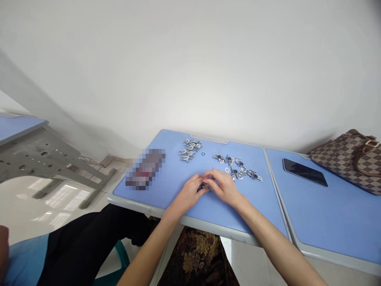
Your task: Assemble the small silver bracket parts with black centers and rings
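My left hand (189,194) and my right hand (224,188) meet over the front middle of the blue table (175,182). Both are closed, with fingertips pinched round a small metal part (205,185); most of it is hidden by the fingers, so its exact kind is unclear. Beyond my left hand lies a group of silver metal pieces with pins (190,150). A thin dark ring (203,153) rests alone beside that group. Right of it, past my right hand, are scattered metal pieces with round black centres (235,171) among loose flat plates and rings.
A pixelated object (145,170) lies at the table's left side. On the adjoining right table are a black phone (305,172) and a checkered handbag (342,157). A white wall (190,71) stands behind. At lower left sits another person in dark trousers (86,238).
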A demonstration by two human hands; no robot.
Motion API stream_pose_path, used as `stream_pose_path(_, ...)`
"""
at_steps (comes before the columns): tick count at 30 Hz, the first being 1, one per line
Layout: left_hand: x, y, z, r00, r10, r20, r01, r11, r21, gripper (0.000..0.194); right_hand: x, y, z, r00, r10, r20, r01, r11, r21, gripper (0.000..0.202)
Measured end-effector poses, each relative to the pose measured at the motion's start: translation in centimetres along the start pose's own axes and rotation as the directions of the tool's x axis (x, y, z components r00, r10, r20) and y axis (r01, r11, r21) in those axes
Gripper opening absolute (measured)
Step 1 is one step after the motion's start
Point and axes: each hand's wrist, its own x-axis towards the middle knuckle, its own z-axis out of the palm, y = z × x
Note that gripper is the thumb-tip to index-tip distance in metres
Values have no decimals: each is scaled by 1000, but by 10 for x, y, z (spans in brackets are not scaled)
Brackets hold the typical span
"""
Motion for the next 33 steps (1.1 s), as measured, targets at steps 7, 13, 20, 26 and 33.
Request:
stream_pose_path(7,1,-5,3,1000,7,-31,-6,1000,5,23,1,-3,-1,987,-113,115,128,983,-132,33)
stream_pose_path(13,2,-3,2,1000,7,-20,-7,1000,-4,28,6,-8,-2,994,-110,11,110,993,-47,30)
stream_pose_path(20,1,-2,0,999,-39,12,39,998,51,14,7,-4,2,995,-36,-97,26,994,-108,23)
stream_pose_path(26,1,-2,2,1000,-18,-22,19,999,50,9,5,-2,9,990,-20,-140,3,992,-126,22)
stream_pose_path(33,2,0,0,1000,-5,-29,6,999,38,9,1,-2,9,993,-14,-120,6,997,-72,20)
